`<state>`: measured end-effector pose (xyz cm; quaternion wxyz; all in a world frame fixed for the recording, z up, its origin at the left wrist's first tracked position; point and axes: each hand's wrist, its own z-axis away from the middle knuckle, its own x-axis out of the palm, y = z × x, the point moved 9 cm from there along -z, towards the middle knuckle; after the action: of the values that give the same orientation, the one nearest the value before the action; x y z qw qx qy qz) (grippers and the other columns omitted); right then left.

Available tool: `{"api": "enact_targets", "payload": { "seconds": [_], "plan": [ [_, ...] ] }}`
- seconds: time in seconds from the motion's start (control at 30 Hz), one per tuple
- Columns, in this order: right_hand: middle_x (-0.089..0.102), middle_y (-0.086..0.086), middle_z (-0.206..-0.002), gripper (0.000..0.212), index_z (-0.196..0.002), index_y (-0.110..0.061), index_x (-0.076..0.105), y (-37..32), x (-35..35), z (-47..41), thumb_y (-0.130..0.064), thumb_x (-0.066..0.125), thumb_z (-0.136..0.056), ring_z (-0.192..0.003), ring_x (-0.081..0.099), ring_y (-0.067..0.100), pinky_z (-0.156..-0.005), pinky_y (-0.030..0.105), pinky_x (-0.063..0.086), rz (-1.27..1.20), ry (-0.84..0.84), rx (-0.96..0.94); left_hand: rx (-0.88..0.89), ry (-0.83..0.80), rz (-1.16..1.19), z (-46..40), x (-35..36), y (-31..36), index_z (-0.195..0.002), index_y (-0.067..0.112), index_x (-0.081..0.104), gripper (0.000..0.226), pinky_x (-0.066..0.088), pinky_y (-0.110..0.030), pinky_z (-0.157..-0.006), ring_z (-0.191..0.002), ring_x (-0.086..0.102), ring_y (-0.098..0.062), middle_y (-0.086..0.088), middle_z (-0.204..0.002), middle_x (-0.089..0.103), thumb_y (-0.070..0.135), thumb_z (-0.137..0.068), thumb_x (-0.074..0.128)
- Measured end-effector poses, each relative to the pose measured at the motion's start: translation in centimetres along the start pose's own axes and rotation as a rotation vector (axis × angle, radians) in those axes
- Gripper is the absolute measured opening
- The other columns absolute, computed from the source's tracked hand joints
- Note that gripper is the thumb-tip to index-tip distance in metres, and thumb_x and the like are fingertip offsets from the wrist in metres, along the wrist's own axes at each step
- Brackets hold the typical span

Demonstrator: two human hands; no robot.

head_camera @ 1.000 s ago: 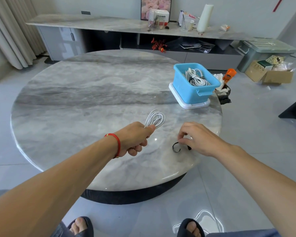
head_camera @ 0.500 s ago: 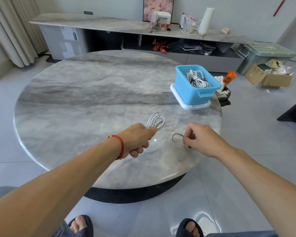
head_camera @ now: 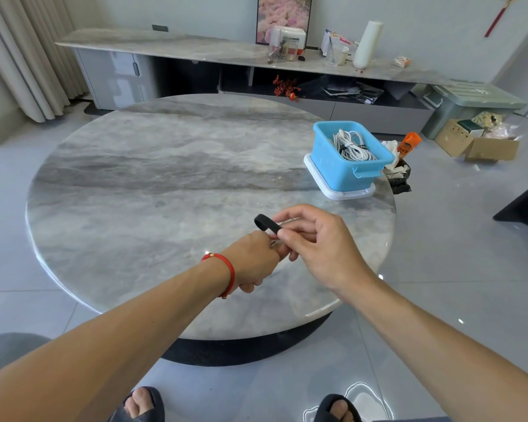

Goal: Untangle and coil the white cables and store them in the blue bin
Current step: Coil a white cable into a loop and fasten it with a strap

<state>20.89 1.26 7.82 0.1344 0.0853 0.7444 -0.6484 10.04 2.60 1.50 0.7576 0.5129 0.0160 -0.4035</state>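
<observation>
head view shows the two hands close together over the near part of the round marble table (head_camera: 171,190). the right hand (head_camera: 314,242) has its fingers curled and pinches a black strap (head_camera: 267,224), which sticks up and bends over at the top. the left hand (head_camera: 255,260), with a red string bracelet (head_camera: 226,271) on its wrist, is closed in a fist right beside it, touching the right fingers. only a tiny bit of something pale shows between the fingers, most likely the coiled white cable (head_camera: 274,243), but the rest is hidden, so i cannot be sure how it sits in the fist.

farther out, on the right side of the table, stands the blue bin (head_camera: 333,166) on a white lid (head_camera: 317,178). a few tied white cables (head_camera: 352,146) already lie inside it.

i think the step now is tying the coil, so it does not fall open. next, the strap needs to go around the middle of the coil and be pulled snug and closed. the left hand should keep the loops tight while this happens. after that, the bundle can go into the bin, which is well apart from the hands, so it needs a reach to the right.
</observation>
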Motion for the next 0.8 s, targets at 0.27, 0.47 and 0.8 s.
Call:
{"api": "enact_targets", "payload": {
  "seconds": [0.27,0.47,0.8],
  "plan": [
    [0.074,0.006,-0.072,0.009,-0.087,-0.013,0.078,0.3,-0.8,0.4,-0.005,0.077,-0.089,-0.061,0.072,0.023,-0.057,0.029,0.055,0.024,0.11,0.106,0.069,-0.081,0.206,0.8,0.1,0.7,-0.089,0.015,0.047,0.021,0.019,-0.022,-0.043,-0.048,0.017,-0.013,-0.001,-0.066,0.028,0.027,-0.105,0.041],
    [0.07,0.007,-0.059,0.008,-0.085,-0.018,0.08,0.0,-1.7,0.8,-0.011,0.079,-0.088,-0.053,0.064,0.017,-0.057,0.024,0.052,0.011,0.219,0.129,0.076,-0.161,0.326,1.2,0.3,1.3,-0.092,0.013,0.052,0.032,0.02,-0.02,-0.04,-0.049,0.019,-0.01,0.005,-0.062,0.027,0.042,-0.105,0.046],
    [0.076,0.008,-0.071,0.007,-0.087,-0.014,0.08,-0.9,-2.5,0.3,-0.007,0.08,-0.088,-0.061,0.074,0.023,-0.058,0.029,0.057,-0.013,0.221,0.1,0.138,-0.282,0.469,1.9,0.1,2.3,-0.097,0.012,0.052,0.028,0.027,-0.018,-0.043,-0.055,0.026,-0.01,0.005,-0.066,0.033,0.038,-0.106,0.045]
  ]
}}
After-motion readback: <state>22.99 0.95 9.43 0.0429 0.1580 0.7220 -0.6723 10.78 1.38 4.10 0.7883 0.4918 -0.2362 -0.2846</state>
